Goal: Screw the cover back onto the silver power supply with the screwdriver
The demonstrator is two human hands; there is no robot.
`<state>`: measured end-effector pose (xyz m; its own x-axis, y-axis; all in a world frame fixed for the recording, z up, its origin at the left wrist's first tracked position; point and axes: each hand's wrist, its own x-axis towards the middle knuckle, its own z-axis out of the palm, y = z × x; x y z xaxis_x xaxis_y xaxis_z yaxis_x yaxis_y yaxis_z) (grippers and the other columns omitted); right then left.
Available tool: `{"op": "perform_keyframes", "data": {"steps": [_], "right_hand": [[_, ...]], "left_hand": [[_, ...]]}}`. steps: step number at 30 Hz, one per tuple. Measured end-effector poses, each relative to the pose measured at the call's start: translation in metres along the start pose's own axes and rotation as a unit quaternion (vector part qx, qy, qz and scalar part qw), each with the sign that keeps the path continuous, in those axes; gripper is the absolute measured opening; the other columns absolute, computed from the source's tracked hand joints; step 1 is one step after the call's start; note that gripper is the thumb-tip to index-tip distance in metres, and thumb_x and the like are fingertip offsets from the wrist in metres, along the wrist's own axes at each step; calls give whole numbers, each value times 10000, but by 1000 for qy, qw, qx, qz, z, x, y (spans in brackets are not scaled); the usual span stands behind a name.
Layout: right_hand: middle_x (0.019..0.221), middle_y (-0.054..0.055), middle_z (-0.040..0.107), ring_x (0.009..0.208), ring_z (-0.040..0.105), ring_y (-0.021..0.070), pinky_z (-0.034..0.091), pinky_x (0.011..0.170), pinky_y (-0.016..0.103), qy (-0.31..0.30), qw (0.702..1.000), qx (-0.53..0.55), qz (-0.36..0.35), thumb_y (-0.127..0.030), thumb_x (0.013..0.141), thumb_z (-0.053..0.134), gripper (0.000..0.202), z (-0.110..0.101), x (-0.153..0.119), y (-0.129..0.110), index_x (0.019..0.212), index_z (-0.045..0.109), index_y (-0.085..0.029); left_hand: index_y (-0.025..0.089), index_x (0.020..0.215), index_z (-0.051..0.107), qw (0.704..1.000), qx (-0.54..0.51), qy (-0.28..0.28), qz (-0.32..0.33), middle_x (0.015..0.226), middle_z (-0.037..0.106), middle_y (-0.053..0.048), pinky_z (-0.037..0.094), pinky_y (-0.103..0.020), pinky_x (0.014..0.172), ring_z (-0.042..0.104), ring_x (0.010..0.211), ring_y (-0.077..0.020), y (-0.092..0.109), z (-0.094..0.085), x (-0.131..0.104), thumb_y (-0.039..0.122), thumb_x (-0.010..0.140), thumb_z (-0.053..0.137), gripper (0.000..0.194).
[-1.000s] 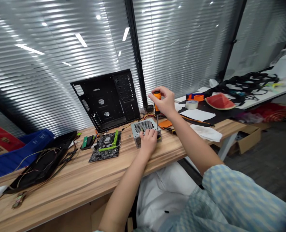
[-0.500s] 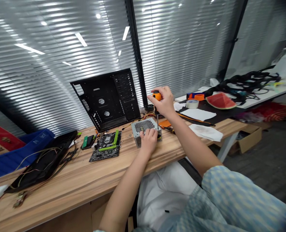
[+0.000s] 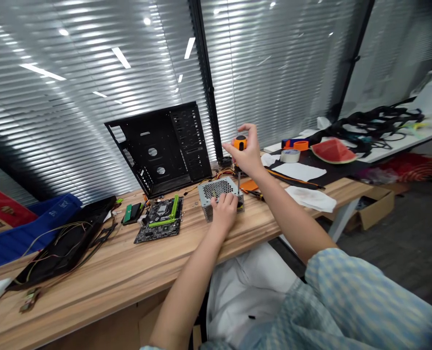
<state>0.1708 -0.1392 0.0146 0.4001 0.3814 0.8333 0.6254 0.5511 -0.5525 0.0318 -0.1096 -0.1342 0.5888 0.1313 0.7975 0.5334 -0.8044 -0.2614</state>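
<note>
A grey computer power supply (image 3: 219,186) with a honeycomb-vented top sits near the table's front edge. My left hand (image 3: 224,210) rests on it, fingers curled over the top and holding it. Above its right side, my right hand (image 3: 250,158) grips an orange-and-black screwdriver (image 3: 240,142) between thumb and fingers, with the index finger raised off the handle. The screwdriver stands upright, shaft down at the right edge of the power supply; its tip is too small to make out. Left of the power supply lies a motherboard (image 3: 161,221) with bright green slots.
A black computer case (image 3: 161,150) stands open behind the motherboard. On the left are a black panel with cables (image 3: 64,243) and a blue bin (image 3: 26,233). At right lie a tape roll (image 3: 290,155), white paper (image 3: 311,198) and a watermelon-shaped object (image 3: 333,151).
My right hand's fingers have loosened and lifted around the screwdriver's handle, which shows more now. The left hand and the power supply stay in place.
</note>
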Motion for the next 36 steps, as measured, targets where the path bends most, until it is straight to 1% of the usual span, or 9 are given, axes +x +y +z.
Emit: {"op": "perform_keyframes", "data": {"steps": [6,10,15,19,23,27,29,33,36], "right_hand": [[1030,28,668,868,662,197,570,681,335,-88,983,140,80,-445,830,523,338,-5,7,-8,1087,613,-245],[1036,38,692,884,652,189,557,769,348,-106,977,169,73,-396,706,688,340,-10,12,-19,994,657,-217],[783,10,634,756,579,187,508,731,361,-5,999,-38,20,-394,549,851,374,-11,12,-28,801,655,-199],[842,16,626,848,571,209,478,857,397,32,988,-146,-48,-367,667,793,232,-4,9,-29,793,660,-224],[951,22,656,911,611,194,507,874,385,-58,998,22,-18,-432,728,742,271,0,6,-29,885,653,-229],[891,3,663,806,659,167,570,715,342,-147,957,226,105,-573,765,672,377,-4,3,-26,891,533,-245],[828,-7,654,746,657,165,574,654,330,-165,940,276,116,-605,743,657,413,-9,3,-24,868,496,-246],[882,49,686,823,668,218,569,630,350,-194,936,273,109,-612,701,625,450,-18,7,-21,912,545,-223],[885,49,680,827,654,211,553,694,359,-158,970,164,86,-523,678,696,411,-19,13,-19,918,577,-212]], "left_hand": [[239,945,668,1000,-5,-16,-6,863,669,-20,269,-383,857,574,871,-194,0,1,0,164,951,511,174],[239,954,664,1000,-2,-14,-4,873,672,-21,267,-387,872,570,879,-198,1,0,0,174,953,508,169],[230,938,664,1000,4,0,-2,848,669,-15,265,-389,877,571,862,-194,1,-1,1,169,947,524,152],[230,931,662,1000,8,9,-2,839,674,-16,262,-393,866,573,857,-197,0,0,0,168,950,521,154],[233,942,660,1000,6,6,-2,850,677,-18,264,-393,861,576,863,-197,0,0,0,169,955,514,160],[235,952,666,1000,-3,-8,-5,861,675,-24,269,-386,846,582,870,-196,0,0,0,169,955,511,168],[235,950,669,1000,-5,-11,-7,857,673,-25,269,-385,844,584,868,-198,0,0,0,173,954,512,169],[234,939,671,1000,-7,-3,-4,852,678,-22,264,-387,848,579,857,-194,0,0,0,178,956,509,172],[230,940,668,1000,-2,6,-1,848,677,-21,261,-392,855,578,854,-195,0,0,0,170,958,503,177]]}}
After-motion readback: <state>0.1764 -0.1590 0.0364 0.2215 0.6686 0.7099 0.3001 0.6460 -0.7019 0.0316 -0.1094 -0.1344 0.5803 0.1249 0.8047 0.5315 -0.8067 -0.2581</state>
